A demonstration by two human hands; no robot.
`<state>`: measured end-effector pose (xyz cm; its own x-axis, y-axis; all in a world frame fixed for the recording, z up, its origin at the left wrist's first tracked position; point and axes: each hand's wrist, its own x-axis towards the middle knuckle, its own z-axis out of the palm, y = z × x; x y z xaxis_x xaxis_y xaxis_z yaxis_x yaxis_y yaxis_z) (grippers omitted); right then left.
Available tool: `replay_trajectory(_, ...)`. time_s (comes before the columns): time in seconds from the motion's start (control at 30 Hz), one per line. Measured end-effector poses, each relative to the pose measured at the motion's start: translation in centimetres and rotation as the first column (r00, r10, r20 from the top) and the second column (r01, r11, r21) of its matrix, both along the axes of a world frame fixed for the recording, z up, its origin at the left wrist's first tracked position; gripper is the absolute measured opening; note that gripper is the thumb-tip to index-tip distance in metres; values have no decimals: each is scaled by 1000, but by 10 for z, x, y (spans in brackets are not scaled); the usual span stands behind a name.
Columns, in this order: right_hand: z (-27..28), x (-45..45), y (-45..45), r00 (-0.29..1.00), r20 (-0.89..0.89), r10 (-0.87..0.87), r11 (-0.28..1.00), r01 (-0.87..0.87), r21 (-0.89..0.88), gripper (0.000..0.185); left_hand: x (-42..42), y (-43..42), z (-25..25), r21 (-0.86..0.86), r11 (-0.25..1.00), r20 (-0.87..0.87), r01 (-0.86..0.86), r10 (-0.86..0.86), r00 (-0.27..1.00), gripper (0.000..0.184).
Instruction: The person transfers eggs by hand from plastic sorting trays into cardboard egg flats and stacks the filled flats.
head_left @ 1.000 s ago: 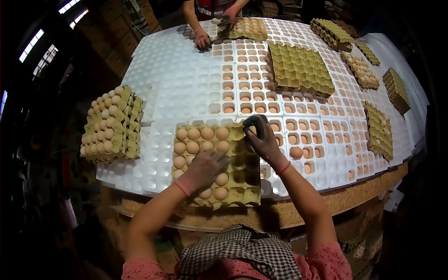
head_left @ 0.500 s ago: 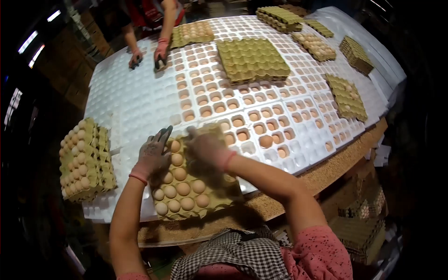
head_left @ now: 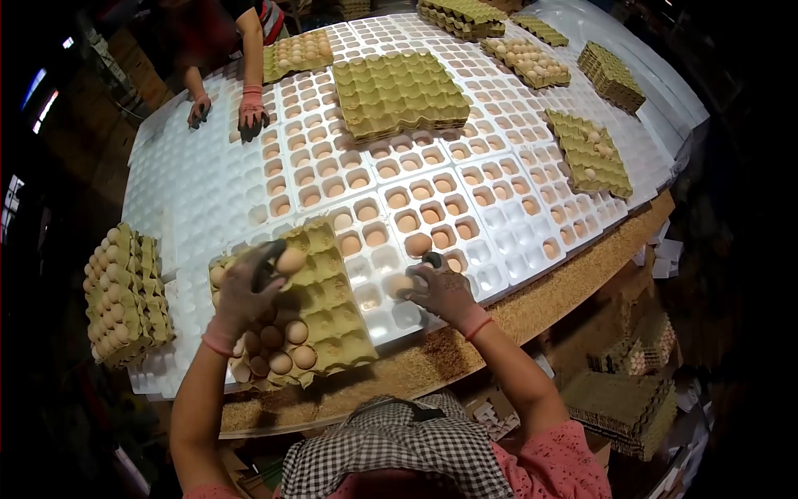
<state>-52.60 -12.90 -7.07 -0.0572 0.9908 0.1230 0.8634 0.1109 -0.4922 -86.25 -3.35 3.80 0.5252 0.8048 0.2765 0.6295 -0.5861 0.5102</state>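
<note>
My left hand (head_left: 249, 287), gloved, is closed on a brown egg (head_left: 290, 260) over the green egg tray (head_left: 337, 312). Several eggs sit at that tray's left and lower part, while its right side shows bare cups. My right hand (head_left: 442, 289), also gloved, has its fingers round a pale egg (head_left: 400, 287) above the white foam trays (head_left: 392, 320). Just beyond its fingertips, another brown egg (head_left: 418, 244) rests on top of the cells.
Stacked trays of eggs (head_left: 125, 295) stand at the left. An empty tray stack (head_left: 399, 93) sits mid-table. A co-worker's gloved hands (head_left: 252, 112) are at the far left. More trays (head_left: 588, 154) lie right. Wooden table edge (head_left: 515, 333) is near me.
The view has shifted right. My right hand has moved from the green tray to the foam cells with an egg. My left hand has taken hold of an egg.
</note>
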Motion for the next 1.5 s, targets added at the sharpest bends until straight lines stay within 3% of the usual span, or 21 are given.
replay_trajectory(0.07, 17, 3, 10, 992, -125, -6, 1000, 10, 29, 40, 49, -15, 18, -134, 989, -142, 69, -88, 986, 58)
replay_trajectory(0.17, 35, 8, 27, 938, -339, -77, 976, 141, 168, 28, 101, -14, 1, -16, 977, -304, 211, -206, 930, 50)
replay_trajectory(0.23, 23, 11, 46, 987, -142, -77, 953, 115, 281, 28, 134, -4, -17, 36, 947, -455, 321, -270, 849, 44)
replay_trajectory(0.3, 12, 15, 57, 993, 118, 27, 997, -35, 66, 31, 159, 13, -49, -186, 954, -636, 234, -299, 712, 37)
replay_trajectory(0.37, 8, 23, 75, 969, 167, 182, 962, -141, -234, 34, 159, 17, -52, -166, 964, -534, 206, -264, 803, 36)
replay_trajectory(0.43, 16, 30, 71, 982, 107, 153, 966, -126, -224, 36, 158, 17, -52, -144, 973, -420, 181, -226, 879, 34)
replay_trajectory(0.53, 3, 39, 68, 996, -59, 70, 985, -78, -154, 39, 152, 8, -58, 57, 941, -742, 332, -183, 645, 39)
replay_trajectory(0.6, 3, 36, 65, 996, -60, 73, 992, -78, -97, 42, 145, 6, -65, 4, 959, -708, 283, -197, 678, 39)
replay_trajectory(0.63, 5, 38, 67, 998, -9, 70, 958, -70, -279, 39, 139, 7, -67, -47, 967, -675, 249, -215, 706, 40)
replay_trajectory(0.73, 18, 20, 61, 983, -183, 35, 997, -46, -54, 27, 112, 11, -17, 3, 1000, -300, 6, -5, 954, 39)
replay_trajectory(0.77, 29, 2, 54, 917, -399, 8, 997, -38, -68, 25, 97, 13, -3, -44, 995, -168, -93, 84, 982, 37)
replay_trajectory(0.83, 34, -40, 41, 827, -526, 199, 941, -11, 338, 23, 60, 16, 10, -17, 987, 52, -158, 159, 986, 35)
replay_trajectory(0.87, 20, -59, 36, 803, -544, 243, 936, -47, 349, 24, 40, 14, 17, -18, 981, 94, -191, 192, 977, 33)
replay_trajectory(0.97, -13, -92, 19, 928, -284, 242, 910, -116, 398, 26, -27, -19, 35, -51, 949, 162, -311, 315, 935, 32)
replay_trajectory(1.03, 3, -99, 13, 832, -491, 260, 934, -87, 348, 27, -70, -59, 34, -88, 916, 158, -392, 402, 902, 34)
replay_trajectory(1.17, 68, -148, 9, 829, 12, 559, 765, -521, 379, 35, -99, -132, -12, -9, 950, -6, -311, 311, 951, 46)
replay_trajectory(1.27, 16, -176, 22, 721, 326, 611, 678, -690, 254, 37, -86, -158, -32, 102, 981, -336, -162, 188, 923, 54)
replay_trajectory(1.33, 45, -174, 20, 757, -160, 634, 773, -626, 102, 33, -87, -160, -46, 97, 995, -414, -17, 56, 908, 51)
replay_trajectory(1.37, 44, -170, 21, 758, -147, 636, 772, -624, 118, 33, -86, -160, -46, 69, 997, -489, 15, 21, 872, 52)
replay_trajectory(1.43, 40, -158, 21, 675, -587, 448, 890, -400, 220, 32, -87, -156, -55, 60, 998, -554, 18, 18, 832, 52)
replay_trajectory(1.5, 80, -165, 0, 815, -204, 542, 825, -562, -56, 41, -81, -149, -55, 85, 996, -503, 10, 34, 864, 48)
